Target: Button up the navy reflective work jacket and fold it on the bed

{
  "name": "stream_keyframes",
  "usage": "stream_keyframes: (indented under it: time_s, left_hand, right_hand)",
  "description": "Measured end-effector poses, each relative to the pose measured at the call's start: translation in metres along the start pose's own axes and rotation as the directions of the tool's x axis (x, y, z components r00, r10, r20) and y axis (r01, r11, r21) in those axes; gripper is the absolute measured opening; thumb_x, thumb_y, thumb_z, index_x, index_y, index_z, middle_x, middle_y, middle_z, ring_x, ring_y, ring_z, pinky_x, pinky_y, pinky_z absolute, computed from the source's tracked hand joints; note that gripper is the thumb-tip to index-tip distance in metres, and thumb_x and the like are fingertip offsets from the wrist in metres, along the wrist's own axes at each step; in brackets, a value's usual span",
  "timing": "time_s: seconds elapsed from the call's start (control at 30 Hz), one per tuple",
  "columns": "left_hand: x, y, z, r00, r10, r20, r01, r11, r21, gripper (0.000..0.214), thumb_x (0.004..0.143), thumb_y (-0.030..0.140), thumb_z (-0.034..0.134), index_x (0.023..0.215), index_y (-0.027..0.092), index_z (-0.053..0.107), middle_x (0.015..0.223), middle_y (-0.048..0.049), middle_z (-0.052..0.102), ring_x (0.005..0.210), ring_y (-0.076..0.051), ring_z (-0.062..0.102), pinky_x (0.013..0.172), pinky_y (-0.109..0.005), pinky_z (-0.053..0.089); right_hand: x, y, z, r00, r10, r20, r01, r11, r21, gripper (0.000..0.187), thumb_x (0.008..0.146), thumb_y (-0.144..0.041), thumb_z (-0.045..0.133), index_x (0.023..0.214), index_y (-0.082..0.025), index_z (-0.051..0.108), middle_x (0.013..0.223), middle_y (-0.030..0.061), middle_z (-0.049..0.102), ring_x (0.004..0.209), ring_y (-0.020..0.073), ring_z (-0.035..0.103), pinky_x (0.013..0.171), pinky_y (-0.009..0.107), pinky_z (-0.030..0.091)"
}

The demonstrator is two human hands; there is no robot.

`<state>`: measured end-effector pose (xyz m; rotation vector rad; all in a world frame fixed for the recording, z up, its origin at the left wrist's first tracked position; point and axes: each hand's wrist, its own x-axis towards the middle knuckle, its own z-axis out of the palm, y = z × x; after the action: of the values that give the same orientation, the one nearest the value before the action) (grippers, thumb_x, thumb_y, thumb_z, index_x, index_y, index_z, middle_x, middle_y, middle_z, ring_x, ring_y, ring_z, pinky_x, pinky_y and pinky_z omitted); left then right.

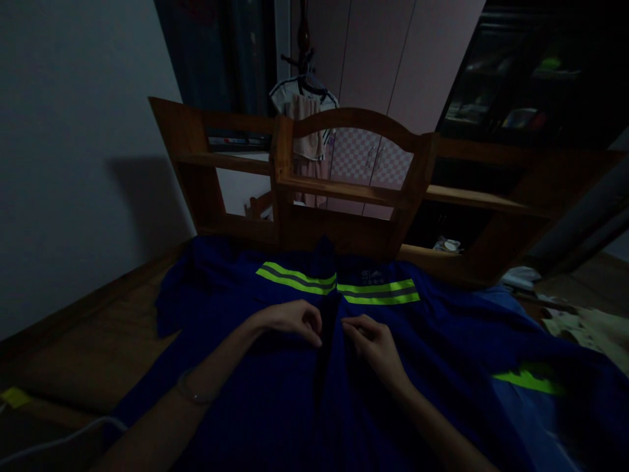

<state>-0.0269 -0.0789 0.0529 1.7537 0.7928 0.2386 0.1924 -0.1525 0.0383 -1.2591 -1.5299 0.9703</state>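
A dark blue work jacket lies spread out, its collar toward the wooden headboard. Yellow-green reflective strips with a grey middle band cross its chest on both sides of the front opening. My right hand pinches the jacket at the right edge of that opening, thumb and forefinger together. Just left of the opening, my left hand hovers low over the cloth or touches it, fingers curled in. What sits between its fingertips, if anything, is too dark to make out. A thin bracelet circles my left wrist.
Behind the jacket stands a wooden headboard with shelves. Bare wooden boards show at left, with a pale cable at the front. Blue denim-like cloth lies under the right sleeve. Clothes hang on a stand beyond.
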Motion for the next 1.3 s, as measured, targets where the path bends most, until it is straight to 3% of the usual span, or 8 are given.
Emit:
stream_keyframes:
  time_s: [0.17,0.27,0.43,0.6,0.8,0.9,1.13,1.3]
  left_hand:
    - [-0.015,0.011,0.024,0.982,0.114,-0.154,-0.044,0.916,0.399,0.017,0.062,0.022,0.07,0.078,0.017,0.065,0.077,-0.0008,0.065,0.068,-0.014,0.059,0.054,-0.019,0.037]
    - [-0.019,0.019,0.041,0.954,0.168,-0.247,-0.027,0.873,0.488,0.011,0.068,0.013,0.057,0.075,0.017,0.064,0.074,0.0002,0.065,0.066,-0.012,0.059,0.055,-0.019,0.035]
    - [-0.015,0.028,0.05,0.875,0.178,-0.45,0.062,0.881,0.469,0.018,0.068,0.009,0.05,0.076,0.018,0.064,0.073,-0.0002,0.067,0.067,-0.013,0.061,0.057,-0.02,0.037]
    - [0.002,0.038,0.054,0.758,0.232,-0.61,0.045,0.914,0.404,0.019,0.07,0.01,0.05,0.078,0.018,0.064,0.076,-0.0015,0.067,0.072,-0.014,0.062,0.062,-0.021,0.04]
    - [0.012,0.028,0.073,0.637,0.248,-0.73,-0.01,0.95,0.313,0.016,0.073,0.013,0.05,0.08,0.018,0.063,0.076,-0.0012,0.066,0.068,-0.013,0.06,0.063,-0.021,0.043]
    - [0.011,0.018,0.077,0.645,0.227,-0.73,-0.062,0.967,0.246,0.013,0.074,0.018,0.053,0.081,0.018,0.064,0.077,-0.002,0.067,0.071,-0.014,0.062,0.066,-0.022,0.045]
    - [0.012,0.002,0.069,0.752,0.138,-0.645,-0.182,0.983,-0.001,0.018,0.069,0.027,0.064,0.081,0.014,0.068,0.082,-0.0059,0.071,0.077,-0.019,0.065,0.07,-0.025,0.048]
    - [0.011,0.0,0.069,0.769,0.104,-0.63,-0.219,0.97,-0.107,0.022,0.067,0.029,0.069,0.082,0.013,0.068,0.082,-0.0073,0.071,0.078,-0.02,0.066,0.072,-0.027,0.048]
  right_hand:
    - [0.004,-0.007,-0.004,0.985,0.127,0.118,-0.142,0.982,0.127,0.027,0.077,-0.039,0.064,0.088,-0.014,0.069,0.05,-0.0029,0.052,0.04,0.0089,0.046,0.041,0.02,0.034]
    - [0.004,-0.004,-0.005,0.981,0.126,0.15,-0.147,0.979,0.14,0.029,0.077,-0.04,0.064,0.089,-0.014,0.069,0.047,-0.0036,0.05,0.04,0.009,0.046,0.04,0.02,0.033]
    - [0.006,0.001,-0.011,0.99,-0.032,0.137,0.021,0.997,0.08,0.024,0.078,-0.038,0.063,0.088,-0.018,0.071,0.071,0.0005,0.059,0.045,0.0077,0.049,0.042,0.021,0.036]
    - [0.006,0.0,-0.018,0.952,-0.298,0.066,0.304,0.941,-0.15,0.017,0.082,-0.028,0.06,0.093,-0.024,0.072,0.089,0.0034,0.062,0.07,0.0129,0.058,0.061,0.024,0.045]
    - [0.003,-0.005,-0.021,0.918,-0.389,0.071,0.395,0.897,-0.2,0.019,0.086,-0.025,0.055,0.096,-0.024,0.071,0.092,0.0037,0.064,0.08,0.0152,0.061,0.071,0.026,0.047]
    - [0.002,-0.006,-0.022,0.918,-0.386,0.09,0.396,0.897,-0.195,0.019,0.086,-0.024,0.054,0.095,-0.024,0.07,0.091,0.0034,0.066,0.081,0.016,0.062,0.072,0.027,0.048]
    - [0.004,0.006,-0.019,0.967,-0.201,0.158,0.212,0.975,-0.059,0.02,0.084,-0.033,0.056,0.092,-0.018,0.067,0.079,0.0029,0.068,0.065,0.015,0.064,0.056,0.024,0.05]
    - [0.006,0.011,-0.016,0.973,-0.115,0.202,0.105,0.993,0.062,0.024,0.079,-0.037,0.063,0.089,-0.015,0.063,0.077,0.0032,0.068,0.065,0.0148,0.065,0.059,0.025,0.051]
